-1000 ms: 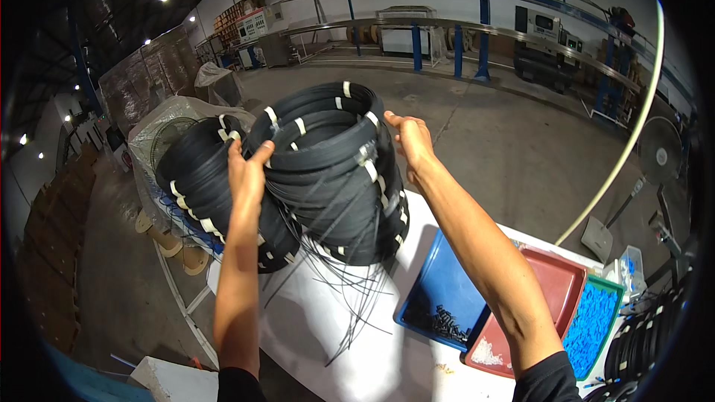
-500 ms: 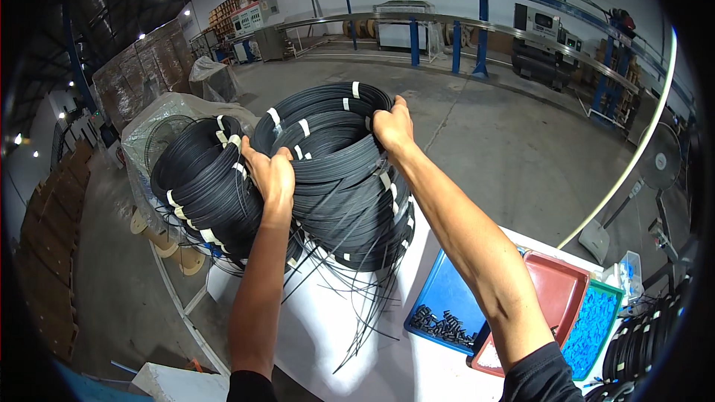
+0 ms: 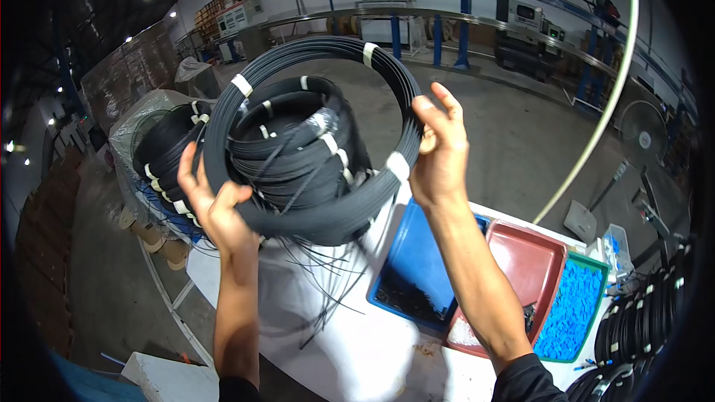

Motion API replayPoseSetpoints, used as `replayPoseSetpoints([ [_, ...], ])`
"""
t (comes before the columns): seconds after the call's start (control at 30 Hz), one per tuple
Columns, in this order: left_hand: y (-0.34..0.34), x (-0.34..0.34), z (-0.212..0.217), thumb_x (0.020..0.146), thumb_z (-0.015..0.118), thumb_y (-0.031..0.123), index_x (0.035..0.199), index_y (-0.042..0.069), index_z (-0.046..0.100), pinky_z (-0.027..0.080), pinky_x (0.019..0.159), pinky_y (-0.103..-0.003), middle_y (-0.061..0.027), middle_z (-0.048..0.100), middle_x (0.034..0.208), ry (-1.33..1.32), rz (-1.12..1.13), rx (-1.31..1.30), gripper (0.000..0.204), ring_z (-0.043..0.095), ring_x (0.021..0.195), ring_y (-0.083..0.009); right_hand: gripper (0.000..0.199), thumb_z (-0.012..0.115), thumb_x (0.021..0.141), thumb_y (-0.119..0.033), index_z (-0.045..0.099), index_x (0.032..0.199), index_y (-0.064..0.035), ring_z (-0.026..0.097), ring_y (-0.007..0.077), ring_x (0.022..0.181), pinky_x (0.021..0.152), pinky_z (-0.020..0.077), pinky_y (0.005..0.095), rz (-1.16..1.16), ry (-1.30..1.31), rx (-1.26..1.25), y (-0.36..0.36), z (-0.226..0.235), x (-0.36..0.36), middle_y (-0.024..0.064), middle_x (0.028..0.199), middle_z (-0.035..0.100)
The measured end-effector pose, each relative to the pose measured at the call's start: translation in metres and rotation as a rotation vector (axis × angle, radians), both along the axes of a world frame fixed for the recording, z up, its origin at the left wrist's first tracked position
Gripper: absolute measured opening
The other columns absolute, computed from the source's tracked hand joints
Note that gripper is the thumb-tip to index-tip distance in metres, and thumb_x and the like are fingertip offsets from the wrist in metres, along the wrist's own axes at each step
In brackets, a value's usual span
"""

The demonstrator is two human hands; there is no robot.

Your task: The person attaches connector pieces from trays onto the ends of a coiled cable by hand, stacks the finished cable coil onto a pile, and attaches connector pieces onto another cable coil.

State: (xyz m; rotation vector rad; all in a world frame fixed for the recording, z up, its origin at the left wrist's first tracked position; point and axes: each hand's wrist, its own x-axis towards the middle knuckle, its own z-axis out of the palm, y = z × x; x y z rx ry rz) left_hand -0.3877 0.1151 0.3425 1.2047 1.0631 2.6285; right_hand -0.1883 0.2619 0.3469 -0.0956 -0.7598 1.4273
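Between my two hands a black cable coil (image 3: 328, 46), bound with white tape bands, is lifted and tilted up above a stack of similar coils (image 3: 294, 171). My left hand (image 3: 223, 216) holds its lower left side, with thumb and fingers partly spread around the rim. On the opposite side my right hand (image 3: 443, 152) grips the ring near a tape band, its fingers curled and partly hidden. Loose cable ends (image 3: 324, 313) trail from the stack over the white table (image 3: 298, 365). Another stack of black coils (image 3: 160, 145) stands at the left.
On the right of the table lie a blue tray (image 3: 413, 246) with black pieces, a red tray (image 3: 521, 246) and a green tray (image 3: 605, 268) of blue pieces. More black coils (image 3: 633, 324) sit at far right. A pale pole (image 3: 596, 130) rises beside a fan (image 3: 642, 138).
The top coil has come up off the stack and toward me, tilting upright between my hands. My left hand moved left and down; my right hand moved right. The view shifted slightly.
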Motion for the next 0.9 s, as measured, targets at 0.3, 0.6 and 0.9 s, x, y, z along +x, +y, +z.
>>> replayPoseSetpoints([
  [0.3,-0.128,0.119,-0.135,0.045,0.054,0.005,0.143,0.005,0.025,0.012,0.123,-0.041,-0.0327,0.031,0.155,0.075,-0.215,-0.308,0.102,0.033,0.143,-0.0360,0.080,0.072,0.088,-0.019,0.030,0.155,-0.0052,0.049,0.0289,0.131,0.106,0.0517,0.0464,0.208,-0.169,-0.069,-0.133,-0.174,0.181,0.0159,0.141,0.043],
  [0.6,-0.209,0.129,-0.224,0.041,0.057,0.011,0.121,0.004,0.048,0.023,0.119,-0.035,-0.0276,0.044,0.151,0.424,-0.488,-0.585,0.081,0.046,0.135,-0.0323,0.075,0.060,0.088,-0.007,0.027,0.155,0.0039,0.051,0.0237,0.130,0.109,0.0445,0.0375,-0.346,-0.682,-0.209,-0.343,-0.272,0.247,0.0175,0.146,0.044],
  [0.9,-0.179,0.173,-0.279,0.047,0.059,0.007,0.117,-0.001,0.057,0.032,0.115,-0.034,-0.0299,0.053,0.142,0.740,-0.866,-0.735,0.071,0.049,0.135,-0.0350,0.078,0.054,0.076,0.008,0.029,0.150,0.0053,0.037,0.0305,0.139,0.120,0.0233,0.0397,-0.617,-0.889,-0.378,-0.448,-0.337,0.286,0.0219,0.148,0.037],
])
